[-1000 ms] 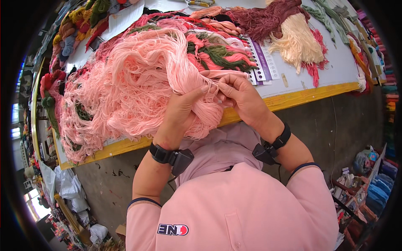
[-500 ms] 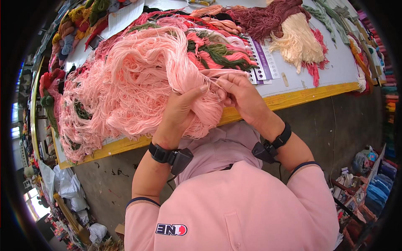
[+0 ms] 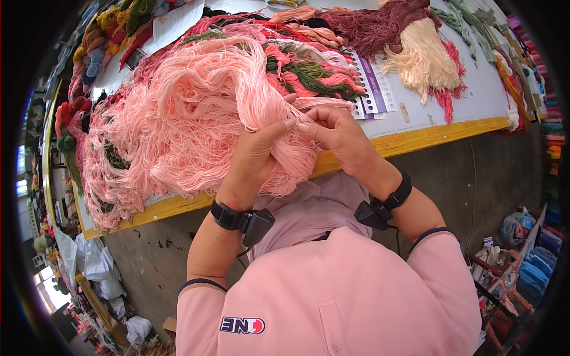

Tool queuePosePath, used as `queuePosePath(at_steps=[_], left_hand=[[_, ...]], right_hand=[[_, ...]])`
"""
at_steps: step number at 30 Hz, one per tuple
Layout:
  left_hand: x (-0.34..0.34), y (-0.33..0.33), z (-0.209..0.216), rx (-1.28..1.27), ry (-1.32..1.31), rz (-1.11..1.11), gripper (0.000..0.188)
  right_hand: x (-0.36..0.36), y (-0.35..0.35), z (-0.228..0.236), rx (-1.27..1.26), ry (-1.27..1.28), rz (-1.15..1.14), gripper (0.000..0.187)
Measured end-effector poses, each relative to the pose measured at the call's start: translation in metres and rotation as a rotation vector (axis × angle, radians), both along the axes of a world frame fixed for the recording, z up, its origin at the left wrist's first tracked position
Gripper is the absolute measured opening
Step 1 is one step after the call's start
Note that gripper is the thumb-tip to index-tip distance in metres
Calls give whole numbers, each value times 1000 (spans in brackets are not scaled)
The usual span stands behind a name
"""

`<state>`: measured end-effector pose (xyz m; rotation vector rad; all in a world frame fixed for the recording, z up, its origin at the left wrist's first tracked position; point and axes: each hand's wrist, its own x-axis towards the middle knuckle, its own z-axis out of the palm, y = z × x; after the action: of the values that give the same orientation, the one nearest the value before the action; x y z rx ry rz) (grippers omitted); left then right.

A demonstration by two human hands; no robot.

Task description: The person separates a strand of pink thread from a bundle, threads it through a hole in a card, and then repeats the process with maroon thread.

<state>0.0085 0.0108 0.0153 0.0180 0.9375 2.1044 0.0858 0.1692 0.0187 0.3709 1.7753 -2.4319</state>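
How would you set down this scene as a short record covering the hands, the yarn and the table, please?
Left hand: grips the pale-pink yarn hank; hand at
Right hand: thumb and fingertips at the hank's strands; whether they pinch any is unclear
Beyond the hank: dark-green yarn among pink skeins
Farther right: maroon yarn, cream yarn
Cards: white-and-purple perforated cards, partly under yarn
Table: pale top, yellow edge
Wrists: black band on each
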Motion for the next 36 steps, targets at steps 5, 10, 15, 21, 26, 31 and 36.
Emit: queuePosePath(at_steps=[5,10,15,21,26,31,36], left_hand=[[0,1,-2,-5,0,21,49],[0,2,-2,-21,29,31,49],[0,1,-4,-5,6,27,47],[-2,-2,-4,-25,42,-11,47],[-1,-2,-3,-32,-15,-31,37],[-1,3,-1,31,-63,27,44],[-3,2,-1,9,-52,35,50]], right_hand=[[0,0,0,31,19,-6,15],[0,1,-2,45,23,-7,15],[-1,5,-3,40,-16,-11,15],[-2,7,-4,-79,47,-38,15],[-6,8,-8,-242,-30,-69,16],[-3,0,-10,83,32,11,14],[-1,3,-5,31,40,3,13]])
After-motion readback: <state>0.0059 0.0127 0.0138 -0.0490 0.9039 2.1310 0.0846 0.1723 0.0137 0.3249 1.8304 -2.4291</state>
